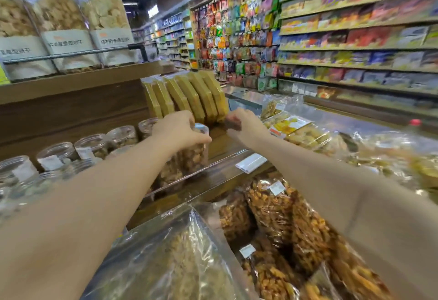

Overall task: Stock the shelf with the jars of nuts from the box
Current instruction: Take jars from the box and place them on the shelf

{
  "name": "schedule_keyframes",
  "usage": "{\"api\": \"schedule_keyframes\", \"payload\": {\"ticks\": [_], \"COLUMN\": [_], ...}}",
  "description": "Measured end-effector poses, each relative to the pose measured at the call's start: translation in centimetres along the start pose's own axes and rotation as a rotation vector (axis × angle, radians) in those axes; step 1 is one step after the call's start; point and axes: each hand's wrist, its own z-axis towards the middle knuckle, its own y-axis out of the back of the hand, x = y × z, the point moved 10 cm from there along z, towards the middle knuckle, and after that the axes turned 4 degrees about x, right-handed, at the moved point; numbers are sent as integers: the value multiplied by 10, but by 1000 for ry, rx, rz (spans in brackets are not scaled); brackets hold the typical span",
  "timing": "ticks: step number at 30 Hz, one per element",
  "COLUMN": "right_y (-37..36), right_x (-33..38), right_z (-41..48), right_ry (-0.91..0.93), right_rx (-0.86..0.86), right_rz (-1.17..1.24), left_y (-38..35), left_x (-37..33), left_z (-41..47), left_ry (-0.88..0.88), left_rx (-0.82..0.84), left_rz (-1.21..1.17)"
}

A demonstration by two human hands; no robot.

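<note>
We see white labels (pixel 65 43) with Chinese writing on the big tubs (pixel 64 15) up top, but it is too blurry to read. Our left hand (pixel 177 131) grips the top of a clear jar (pixel 195 155) full of brown nuts, which stands on the wooden shelf (pixel 220 148) at the right end of a row of jars (pixel 92 145). Our right hand (pixel 241 124) is curled by the yellow packs (pixel 189 95), and we cannot tell if it holds anything.

Left hand (pixel 176 126) around a nut jar (pixel 195 156), right hand (pixel 239 121) just beside
</note>
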Motion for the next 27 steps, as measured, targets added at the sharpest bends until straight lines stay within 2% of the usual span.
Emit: {"api": "schedule_keyframes", "payload": {"ticks": [6, 10, 15, 19, 21, 27], "right_y": [12, 25, 30, 31, 36, 47], "right_x": [2, 14, 54, 98, 116, 159], "right_z": [-7, -22, -72, -135, -170, -316], "right_ry": [19, -68, -145, -169, -174, -182], "right_rx": [-3, 45, 179, 287, 266, 3], "right_rz": [-53, -77, -110, -133, -81, 80], "left_y": [-4, 27, 30, 28, 21, -13], "left_x": [7, 3, 7, -1, -4, -2], "left_z": [-7, -47, -129, -208, -245, -360], "left_ry": [45, -2, -113, -164, -191, -299], "left_rx": [89, 19, 255, 363, 387, 415], "left_rz": [120, 83, 28, -75, -166, -359]}}
